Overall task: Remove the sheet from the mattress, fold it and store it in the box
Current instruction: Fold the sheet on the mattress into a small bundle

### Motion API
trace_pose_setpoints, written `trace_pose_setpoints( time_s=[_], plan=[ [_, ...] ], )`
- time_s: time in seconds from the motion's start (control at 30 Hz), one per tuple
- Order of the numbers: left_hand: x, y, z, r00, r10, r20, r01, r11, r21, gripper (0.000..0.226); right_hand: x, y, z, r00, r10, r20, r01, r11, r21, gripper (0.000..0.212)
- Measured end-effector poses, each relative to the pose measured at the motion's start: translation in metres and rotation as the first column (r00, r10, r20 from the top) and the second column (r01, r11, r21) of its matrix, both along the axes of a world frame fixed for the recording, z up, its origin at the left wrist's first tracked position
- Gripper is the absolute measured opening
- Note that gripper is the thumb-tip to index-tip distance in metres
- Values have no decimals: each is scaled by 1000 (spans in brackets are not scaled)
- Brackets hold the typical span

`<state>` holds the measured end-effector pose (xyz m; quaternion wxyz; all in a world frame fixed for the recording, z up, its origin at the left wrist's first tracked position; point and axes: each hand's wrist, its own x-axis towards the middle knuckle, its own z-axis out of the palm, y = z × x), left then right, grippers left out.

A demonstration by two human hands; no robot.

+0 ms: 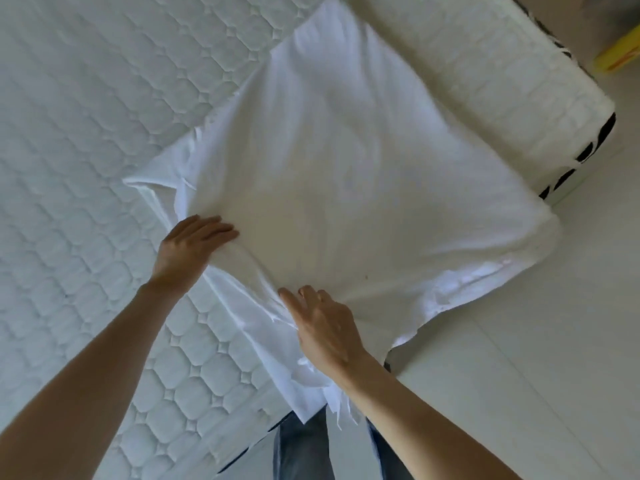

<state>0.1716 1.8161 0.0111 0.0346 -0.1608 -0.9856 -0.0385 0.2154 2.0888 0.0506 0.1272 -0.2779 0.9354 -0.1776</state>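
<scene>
White folded sheet [346, 188] lies on the mattress [86, 133] under both flat, spread hands.

Pale floor [554, 341] at right and near, glossy, smooth; faint tile joints running diagonally. Soft daylight, even, no hard shadows. Yellow object [620, 53] on floor at far right, blurred, partly cut by frame edge, can't tell what. Bit of brownish-grey surface [588, 8] at far right corner, too blurred to ID. Black-and-white patterned band [588, 150] along side of bed at right, just above floor. No walls or windows in view.
</scene>
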Motion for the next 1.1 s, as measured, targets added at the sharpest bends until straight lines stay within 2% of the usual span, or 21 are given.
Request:
trace_pose_setpoints(
  time_s=[0.07,0.1,0.13,0.2,0.27,0.3,0.37,0.4,0.47,0.53,0.63,0.7,0.77,0.83,0.9,1.0,1.1],
  plan=[
    [30,-26,-15,979,73,190,-62,996,-67,74,27,-26,-23,994,-6,108,5,1000,9,65],
    [41,-33,-21,957,101,272,-90,995,-53,83,37,-35,-35,987,-16,157,11,999,31,58],
    [51,-39,-27,937,125,328,-131,991,-3,86,46,-42,-46,978,-21,206,5,997,76,47],
    [62,-37,-32,915,175,363,-247,956,162,74,57,-46,-60,965,-40,259,3,990,142,36],
    [64,-24,-33,883,292,369,-417,848,327,55,61,-46,-64,959,-72,275,46,994,101,35],
    [63,-16,-31,829,368,420,-531,755,385,56,62,-45,-64,965,-76,251,61,996,65,26],
    [55,5,-26,667,461,585,-732,552,400,76,58,-41,-65,985,-72,160,65,997,50,8],
    [50,14,-26,599,477,643,-787,496,367,85,55,-39,-67,990,-75,121,64,993,94,21],
    [44,28,-29,543,483,687,-821,478,312,95,51,-36,-68,989,-109,104,87,977,195,52],
    [41,33,-34,544,493,679,-824,466,321,94,52,-35,-72,980,-129,149,88,963,255,81],
    [42,30,-39,540,518,663,-836,423,350,86,63,-32,-76,975,-53,214,-17,949,315,99],
    [48,19,-37,565,530,632,-816,476,330,80,64,-36,-73,974,-16,228,-59,947,317,84],
    [49,-1,-34,608,616,501,-793,502,346,59,49,-43,-68,982,-44,181,0,972,236,51],
    [37,-27,-32,627,695,353,-765,463,449,39,22,-56,-61,995,-66,75,58,993,101,28],
    [13,-56,-33,622,718,312,-738,405,540,32,-17,-77,-57,999,-41,-24,41,999,0,21],
    [-39,-87,-37,599,694,401,-762,338,553,36,-77,-114,-60,996,-30,-84,27,999,-36,28],
    [-88,-101,-42,507,593,625,-861,330,386,42,-126,-145,-63,993,-38,-112,36,999,-20,40]
  ],
)
